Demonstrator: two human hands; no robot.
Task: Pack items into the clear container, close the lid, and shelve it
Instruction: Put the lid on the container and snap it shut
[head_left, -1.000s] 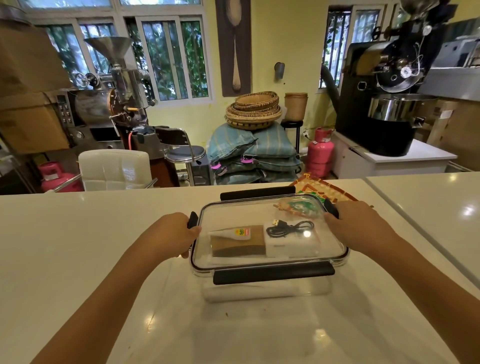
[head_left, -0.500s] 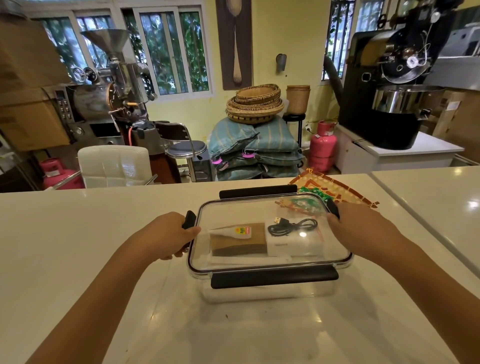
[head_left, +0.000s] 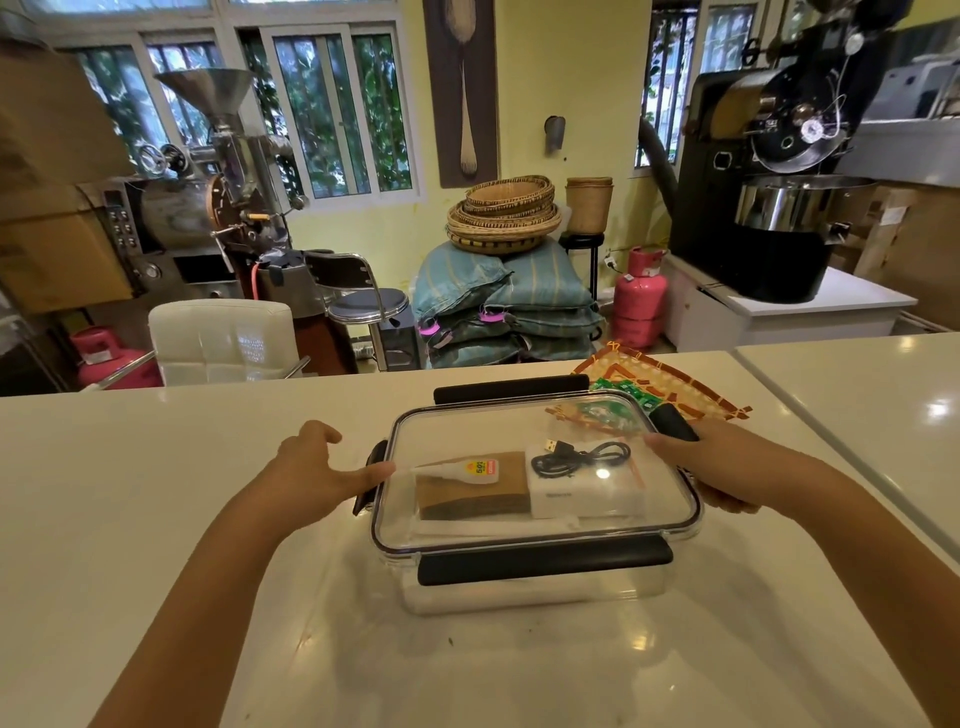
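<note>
Head view. Item: clear container, lid seated on top, on the white counter just right of frame centre. Black latch flaps at 12 o'clock and 6 o'clock of the lid.

Contents seen through the lid: glue bottle lying on a brown card; white box to its 3 o'clock; black USB cable coiled on the box.

Left hand: at 9 o'clock of the container, fingers spread and loose, fingertip touching the lid edge over the left latch; grasping nothing.

Right hand: at 3 o'clock, fingers wrapped over the container's right rim beside the right latch.

Woven tray: at 1 o'clock, behind the container, holding green packets.
</note>
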